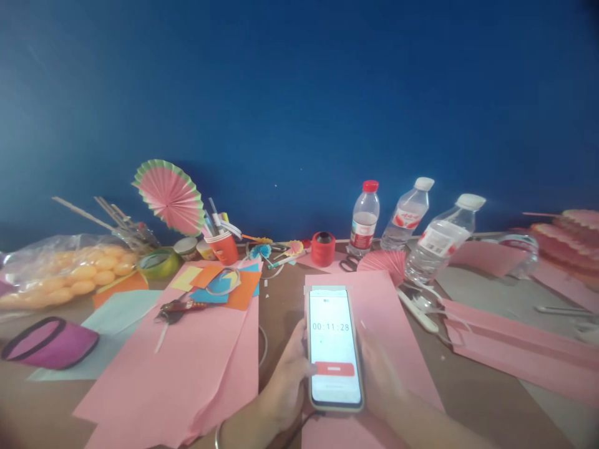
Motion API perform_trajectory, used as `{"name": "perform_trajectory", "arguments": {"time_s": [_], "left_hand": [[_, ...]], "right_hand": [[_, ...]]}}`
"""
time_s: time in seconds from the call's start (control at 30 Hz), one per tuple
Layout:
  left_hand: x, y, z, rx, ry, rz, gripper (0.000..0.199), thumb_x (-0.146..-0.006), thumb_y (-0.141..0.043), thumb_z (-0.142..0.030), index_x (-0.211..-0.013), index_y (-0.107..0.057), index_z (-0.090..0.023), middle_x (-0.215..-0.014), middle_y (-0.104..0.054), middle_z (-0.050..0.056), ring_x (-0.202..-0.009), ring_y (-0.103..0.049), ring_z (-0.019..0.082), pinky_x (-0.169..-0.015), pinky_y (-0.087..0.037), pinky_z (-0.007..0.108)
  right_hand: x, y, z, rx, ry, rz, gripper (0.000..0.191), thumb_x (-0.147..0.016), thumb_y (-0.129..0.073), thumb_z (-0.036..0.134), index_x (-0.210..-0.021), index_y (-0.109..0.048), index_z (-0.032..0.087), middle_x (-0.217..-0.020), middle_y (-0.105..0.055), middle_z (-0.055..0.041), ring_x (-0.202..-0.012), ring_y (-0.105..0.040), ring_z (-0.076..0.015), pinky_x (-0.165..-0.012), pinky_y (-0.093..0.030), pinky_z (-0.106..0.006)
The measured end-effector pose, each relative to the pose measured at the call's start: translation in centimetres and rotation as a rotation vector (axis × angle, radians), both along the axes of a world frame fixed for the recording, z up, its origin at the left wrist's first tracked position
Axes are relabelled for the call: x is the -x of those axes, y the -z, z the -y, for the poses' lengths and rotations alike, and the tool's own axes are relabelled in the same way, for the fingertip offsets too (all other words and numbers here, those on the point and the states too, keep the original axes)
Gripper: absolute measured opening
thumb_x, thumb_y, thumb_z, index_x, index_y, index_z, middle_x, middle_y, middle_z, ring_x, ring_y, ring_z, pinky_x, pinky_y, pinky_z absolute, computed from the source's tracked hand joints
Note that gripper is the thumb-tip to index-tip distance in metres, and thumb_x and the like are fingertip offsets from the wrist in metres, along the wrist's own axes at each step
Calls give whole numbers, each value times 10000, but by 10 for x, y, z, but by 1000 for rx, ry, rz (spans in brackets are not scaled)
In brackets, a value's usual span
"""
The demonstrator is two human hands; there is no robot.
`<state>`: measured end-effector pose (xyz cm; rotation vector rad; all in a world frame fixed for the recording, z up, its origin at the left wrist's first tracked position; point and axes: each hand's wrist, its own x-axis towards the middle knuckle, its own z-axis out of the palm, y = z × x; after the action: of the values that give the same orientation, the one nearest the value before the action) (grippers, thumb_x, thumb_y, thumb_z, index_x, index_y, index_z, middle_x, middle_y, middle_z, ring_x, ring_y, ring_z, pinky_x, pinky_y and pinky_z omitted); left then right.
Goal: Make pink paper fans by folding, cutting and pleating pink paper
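Between my two hands is a phone (334, 346) with a lit screen reading 00:11:28 above a red button. My left hand (289, 377) grips its left edge, the thumb near the red button. Along the right edge of the phone, my right hand (378, 368) is closed around the side, its fingers partly hidden behind. Under the phone and hands lies a pink paper sheet (384, 312). Another stack of pink paper (187, 368) lies to the left, with orange, blue and yellow paper pieces (246, 290) on its far end.
Three plastic bottles, one red-capped (365, 221), stand at the back right. A red roll (322, 249), a paper cup (222, 247) with pens, a folded fan (169, 196), a green tape roll (160, 264) and a bag of orange balls (75, 274) line the back. Pink folded papers lie right.
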<state>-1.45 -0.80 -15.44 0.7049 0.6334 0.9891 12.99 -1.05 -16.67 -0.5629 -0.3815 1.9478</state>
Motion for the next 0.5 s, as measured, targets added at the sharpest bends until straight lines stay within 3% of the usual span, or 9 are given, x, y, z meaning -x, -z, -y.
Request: {"name": "perform_trajectory", "arguments": {"time_s": [0.23, 0.5], "left_hand": [[-1, -4, -1, 88, 10, -16, 681, -561, -527, -16, -1212, -514, -214, -1026, -646, 51, -967, -612, 250, -800, -490, 330], [0, 1, 0, 11, 11, -9, 722, -559, -474, 7, -1256, -468, -179, -1136, -609, 89, -1063, -554, 276, -857, -456, 378]], "right_hand": [[-2, 4, 1, 38, -37, -10, 518, -897, -399, 535, -1112, -655, 139, -1077, -676, -134, -1008, -616, -308, -957, -371, -496], [-1, 1, 1, 27, -27, 66, 536, -869, -434, 566, -1107, -652, 137, -1102, -661, -154, -991, -618, -328, -926, -388, -525]]}}
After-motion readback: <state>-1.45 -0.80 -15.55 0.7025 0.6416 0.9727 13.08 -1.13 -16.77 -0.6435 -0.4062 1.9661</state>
